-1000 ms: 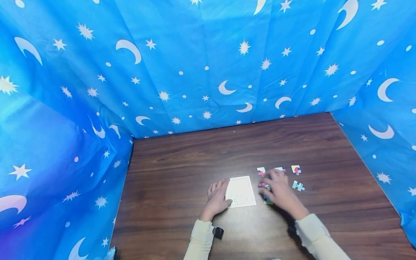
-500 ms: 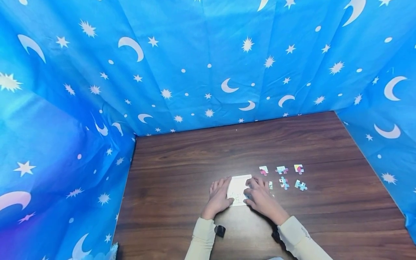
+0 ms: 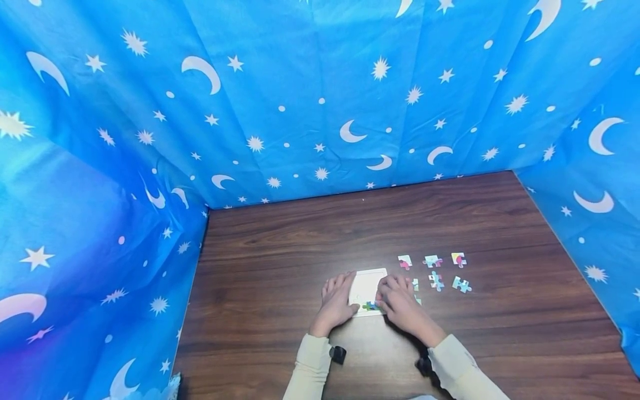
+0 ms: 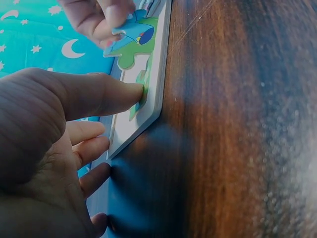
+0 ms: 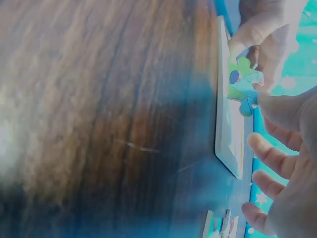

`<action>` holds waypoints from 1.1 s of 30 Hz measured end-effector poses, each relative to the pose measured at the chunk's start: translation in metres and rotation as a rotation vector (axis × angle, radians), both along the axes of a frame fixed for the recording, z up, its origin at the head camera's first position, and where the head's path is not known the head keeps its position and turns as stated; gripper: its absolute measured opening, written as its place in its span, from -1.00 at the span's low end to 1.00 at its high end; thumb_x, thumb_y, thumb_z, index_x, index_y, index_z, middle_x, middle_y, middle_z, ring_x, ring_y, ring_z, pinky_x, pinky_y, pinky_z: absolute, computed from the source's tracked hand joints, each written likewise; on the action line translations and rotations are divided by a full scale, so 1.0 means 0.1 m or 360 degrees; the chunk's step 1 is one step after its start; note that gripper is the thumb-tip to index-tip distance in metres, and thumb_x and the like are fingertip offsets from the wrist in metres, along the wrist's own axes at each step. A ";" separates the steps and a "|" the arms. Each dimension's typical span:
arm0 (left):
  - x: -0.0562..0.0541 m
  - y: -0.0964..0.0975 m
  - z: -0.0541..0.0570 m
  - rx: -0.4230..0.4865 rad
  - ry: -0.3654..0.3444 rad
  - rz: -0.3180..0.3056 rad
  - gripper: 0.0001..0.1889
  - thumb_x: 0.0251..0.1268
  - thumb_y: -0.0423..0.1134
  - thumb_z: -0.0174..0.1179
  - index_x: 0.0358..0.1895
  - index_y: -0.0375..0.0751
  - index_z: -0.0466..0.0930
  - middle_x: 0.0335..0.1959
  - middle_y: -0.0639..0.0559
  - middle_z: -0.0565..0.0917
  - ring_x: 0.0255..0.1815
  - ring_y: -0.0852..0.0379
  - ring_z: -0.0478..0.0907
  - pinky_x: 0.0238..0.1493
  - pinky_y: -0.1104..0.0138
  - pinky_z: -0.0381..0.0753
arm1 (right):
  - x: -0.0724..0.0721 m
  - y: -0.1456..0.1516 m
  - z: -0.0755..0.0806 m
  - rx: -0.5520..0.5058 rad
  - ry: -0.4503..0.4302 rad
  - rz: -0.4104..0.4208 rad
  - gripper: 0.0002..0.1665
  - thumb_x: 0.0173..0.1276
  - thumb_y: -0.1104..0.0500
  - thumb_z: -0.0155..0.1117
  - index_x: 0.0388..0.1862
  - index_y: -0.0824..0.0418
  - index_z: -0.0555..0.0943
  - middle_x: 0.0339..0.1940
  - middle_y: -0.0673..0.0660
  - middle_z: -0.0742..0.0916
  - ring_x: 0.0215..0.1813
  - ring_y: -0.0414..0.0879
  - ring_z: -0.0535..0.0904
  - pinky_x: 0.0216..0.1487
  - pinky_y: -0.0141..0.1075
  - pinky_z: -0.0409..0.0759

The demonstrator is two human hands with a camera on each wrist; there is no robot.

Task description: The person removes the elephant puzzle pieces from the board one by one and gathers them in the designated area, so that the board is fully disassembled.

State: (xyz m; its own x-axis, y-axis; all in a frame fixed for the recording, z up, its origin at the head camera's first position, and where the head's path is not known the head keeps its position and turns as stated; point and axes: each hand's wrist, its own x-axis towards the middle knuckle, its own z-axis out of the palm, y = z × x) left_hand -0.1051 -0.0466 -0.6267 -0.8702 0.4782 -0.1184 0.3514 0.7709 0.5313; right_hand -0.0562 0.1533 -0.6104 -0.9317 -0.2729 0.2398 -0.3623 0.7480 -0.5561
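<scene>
A small white puzzle tray (image 3: 364,286) lies on the table between both hands. My right hand (image 3: 402,306) pinches a green and blue jigsaw piece (image 4: 140,43) by thumb and fingertip over the tray's near side. This piece is tilted up from the tray in the left wrist view. My left hand (image 3: 336,305) rests along the tray's left edge, fingers loosely extended. Its straight thumb presses on another green jigsaw piece (image 4: 136,107) lying in the near left corner. The right hand hides the tray's right side in the head view.
Several loose jigsaw pieces lie right of the tray, among them a red and white piece (image 3: 405,261), a yellow and pink piece (image 3: 458,259) and a light blue piece (image 3: 462,285). A blue star-patterned cloth (image 3: 300,111) hangs around the brown table (image 3: 280,239).
My right hand has moved left from the loose pieces to the tray. A green and blue jigsaw piece now shows in its pinch. The left hand has kept its place.
</scene>
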 end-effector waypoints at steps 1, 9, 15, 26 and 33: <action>0.00 0.00 0.00 -0.0003 0.0004 -0.0001 -0.12 0.08 -0.22 0.41 0.54 -0.16 0.25 0.42 -0.09 0.39 0.35 -0.13 0.28 0.36 -0.17 0.13 | 0.01 0.01 0.01 -0.0011 0.0000 0.0002 -0.69 0.16 0.34 0.46 -0.50 0.06 0.49 -0.11 0.16 0.59 0.05 0.20 0.38 0.04 0.26 0.22; 0.03 0.00 -0.02 0.0019 -0.0012 -0.0010 -0.13 0.09 -0.24 0.40 0.53 -0.21 0.25 0.43 -0.12 0.38 0.34 -0.16 0.26 0.36 -0.18 0.11 | 0.04 0.14 0.08 -0.0121 0.0053 -0.0049 -0.68 0.18 0.35 0.43 -0.48 0.04 0.46 -0.14 0.11 0.61 0.05 0.16 0.40 -0.02 0.22 0.23; 0.03 0.00 -0.03 0.0027 -0.0030 -0.0014 -0.12 0.11 -0.25 0.40 0.55 -0.20 0.22 0.44 -0.12 0.36 0.37 -0.16 0.23 0.39 -0.18 0.07 | 0.08 0.35 0.22 -0.0089 0.0047 -0.0129 -0.70 0.22 0.36 0.41 -0.45 0.05 0.49 -0.17 0.11 0.63 0.10 0.20 0.40 -0.04 0.22 0.23; 0.06 -0.01 0.00 0.0063 -0.0067 -0.0043 -0.14 0.14 -0.27 0.37 0.55 -0.23 0.21 0.48 -0.15 0.32 0.39 -0.18 0.20 0.41 -0.21 -0.01 | 0.28 0.76 0.28 -0.0042 -0.0051 -0.0282 -0.68 0.25 0.39 0.37 -0.47 0.03 0.47 -0.13 0.19 0.61 0.10 0.30 0.36 -0.05 0.30 0.19; 0.04 -0.01 -0.01 0.0055 -0.0062 -0.0027 -0.13 0.16 -0.26 0.37 0.56 -0.21 0.19 0.45 -0.16 0.32 0.42 -0.19 0.18 0.42 -0.24 -0.03 | 0.33 1.04 0.31 -0.0007 -0.0190 -0.0344 -0.70 0.29 0.39 0.34 -0.47 0.06 0.47 -0.04 0.30 0.60 0.16 0.38 0.29 -0.03 0.34 0.15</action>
